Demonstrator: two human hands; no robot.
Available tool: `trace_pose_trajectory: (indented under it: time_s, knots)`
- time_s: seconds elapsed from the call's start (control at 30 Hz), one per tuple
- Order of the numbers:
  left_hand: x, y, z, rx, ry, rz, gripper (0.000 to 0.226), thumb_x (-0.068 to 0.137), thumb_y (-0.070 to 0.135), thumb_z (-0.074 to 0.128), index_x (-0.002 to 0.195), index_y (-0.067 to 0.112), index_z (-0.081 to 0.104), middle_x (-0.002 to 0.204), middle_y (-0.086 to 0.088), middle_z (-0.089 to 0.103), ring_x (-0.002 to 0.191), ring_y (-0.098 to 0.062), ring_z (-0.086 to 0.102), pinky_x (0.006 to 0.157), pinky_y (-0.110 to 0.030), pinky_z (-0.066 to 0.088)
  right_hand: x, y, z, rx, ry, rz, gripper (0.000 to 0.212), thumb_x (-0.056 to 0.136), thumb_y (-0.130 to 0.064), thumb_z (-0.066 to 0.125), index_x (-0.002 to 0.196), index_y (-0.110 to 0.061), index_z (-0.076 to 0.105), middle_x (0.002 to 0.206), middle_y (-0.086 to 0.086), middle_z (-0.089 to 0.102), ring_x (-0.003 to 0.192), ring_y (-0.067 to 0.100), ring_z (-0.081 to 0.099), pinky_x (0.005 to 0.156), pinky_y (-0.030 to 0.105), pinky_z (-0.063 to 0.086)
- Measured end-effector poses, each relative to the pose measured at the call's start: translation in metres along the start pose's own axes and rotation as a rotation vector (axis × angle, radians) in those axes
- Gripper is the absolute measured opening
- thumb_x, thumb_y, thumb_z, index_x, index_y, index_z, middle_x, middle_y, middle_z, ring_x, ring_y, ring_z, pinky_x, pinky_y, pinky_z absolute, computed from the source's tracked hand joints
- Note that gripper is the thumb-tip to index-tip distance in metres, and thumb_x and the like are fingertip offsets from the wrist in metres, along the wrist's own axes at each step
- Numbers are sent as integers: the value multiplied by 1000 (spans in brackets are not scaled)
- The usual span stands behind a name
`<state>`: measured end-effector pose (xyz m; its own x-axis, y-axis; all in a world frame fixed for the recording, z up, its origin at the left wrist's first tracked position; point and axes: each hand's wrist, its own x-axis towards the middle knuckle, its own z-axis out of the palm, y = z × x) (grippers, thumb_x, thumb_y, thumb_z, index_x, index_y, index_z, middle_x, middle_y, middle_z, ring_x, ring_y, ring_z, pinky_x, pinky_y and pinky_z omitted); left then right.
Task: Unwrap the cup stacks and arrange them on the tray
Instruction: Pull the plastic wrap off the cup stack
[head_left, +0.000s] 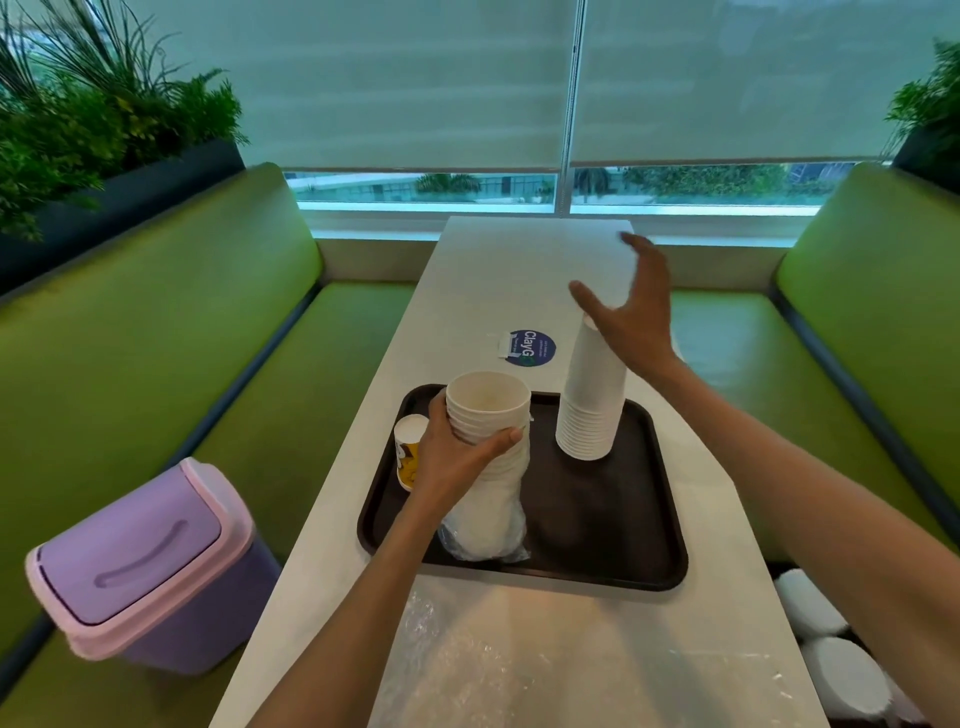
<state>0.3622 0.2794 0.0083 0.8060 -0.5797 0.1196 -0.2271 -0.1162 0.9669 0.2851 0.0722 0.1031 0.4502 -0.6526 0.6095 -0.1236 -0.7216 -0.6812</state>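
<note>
Head view, left hand (457, 460) gripping wrapped cup stack (493, 514) on tray (597, 525); right hand (631, 322), fingers spread, above bare stack (592, 410)

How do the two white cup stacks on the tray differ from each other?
The left stack stands mouth up; the right stack stands mouth down. The left stack has clear wrap around its lower part; the right stack is bare. The left hand grips the left stack; the right hand is open at the top of the right stack. Both are white cups on the brown tray.
</note>
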Motion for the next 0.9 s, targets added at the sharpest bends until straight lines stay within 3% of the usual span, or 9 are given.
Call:
trace_pose_trajectory:
  time_s: [0.07, 0.13, 0.23, 0.3, 0.43, 0.57, 0.7, 0.8, 0.9]
  knots:
    - [-1, -2, 0, -18, 1, -1, 90, 62, 33, 86, 136, 19, 36, 128, 4, 54, 115, -12, 54, 90, -18, 48, 1, -19, 5, 7, -204, -95, 73, 75, -55, 70, 130, -11, 52, 136, 11, 48, 129, 24, 42, 109, 38, 33]
    - [-3, -3, 1, -33, -4, 8, 90, 62, 29, 87, 136, 20, 36, 127, 6, 53, 113, -10, 54, 82, -7, 46, -6, -38, 11, -11, -498, -75, 66, 77, -48, 75, 130, -16, 53, 136, 6, 48, 124, 20, 46, 105, 39, 39]
    - [-7, -10, 5, -28, -23, 3, 89, 62, 27, 87, 134, 23, 34, 124, 7, 52, 112, -9, 53, 80, -5, 44, -19, -52, 25, -69, -900, 57, 72, 76, -50, 72, 137, -21, 47, 138, 4, 49, 122, 17, 48, 103, 32, 40]
    - [-9, -15, 6, -4, -24, -8, 95, 63, 30, 87, 138, 23, 30, 126, 10, 46, 114, -7, 48, 80, -4, 41, -24, -53, 34, -158, -1044, 76, 77, 76, -54, 71, 140, -19, 45, 139, 4, 50, 125, 19, 49, 106, 33, 39]
    - [-13, -16, 12, 13, 2, 17, 105, 61, 30, 89, 143, 23, 24, 128, 14, 40, 117, -4, 43, 92, -13, 39, -26, -49, 41, -246, -1049, 69, 81, 72, -54, 76, 138, -15, 49, 140, 4, 50, 128, 20, 47, 106, 32, 38]
    - [-18, -17, 19, 10, 86, 55, 106, 58, 30, 90, 141, 30, 23, 126, 24, 38, 114, 6, 39, 89, 0, 31, -32, -46, 46, -220, -1039, 140, 81, 71, -54, 77, 137, -15, 50, 141, 3, 49, 128, 20, 46, 101, 29, 38]
    - [-15, -21, 19, 20, 98, 53, 99, 60, 30, 90, 136, 30, 27, 124, 18, 43, 113, 0, 44, 88, -4, 35, -27, -50, 51, -289, -1086, 145, 89, 71, -57, 75, 142, -14, 43, 146, 4, 43, 132, 23, 42, 105, 34, 36]
    - [-15, -23, 17, 16, 78, 29, 96, 62, 29, 88, 138, 24, 30, 126, 11, 46, 115, -7, 48, 89, -11, 40, -24, -56, 52, -376, -1125, 146, 90, 69, -59, 75, 141, -14, 44, 144, 3, 45, 129, 22, 45, 99, 32, 40]
    - [-14, -22, 14, 2, 50, 12, 93, 62, 27, 88, 136, 23, 32, 124, 9, 51, 111, -9, 52, 80, -6, 45, -23, -62, 52, -420, -1126, 154, 85, 69, -60, 75, 134, -11, 51, 135, 4, 53, 121, 22, 51, 97, 33, 45]
